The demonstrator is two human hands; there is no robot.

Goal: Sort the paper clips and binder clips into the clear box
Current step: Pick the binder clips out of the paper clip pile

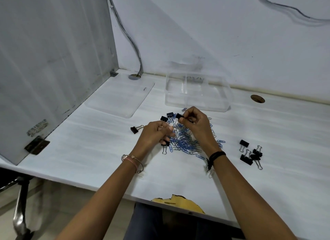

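Observation:
A heap of blue and silver paper clips (185, 143) lies on the white desk. My right hand (195, 122) pinches a black binder clip (179, 116) just above the heap's far edge. My left hand (155, 133) is curled over the heap's left side and holds another black binder clip (165, 144), its wire handles hanging below. Loose binder clips lie at the left (134, 129), behind the hands (170, 114) and in a group at the right (250, 154). The clear box (196, 104) stands behind the heap, with a divider inside.
The box's clear lid (121, 96) lies flat to the left of it. A grey partition (44, 61) walls off the left side. A cable hole (257, 98) is at the back right. The desk's front edge is chipped (178, 202). A chair (19, 204) stands at the lower left.

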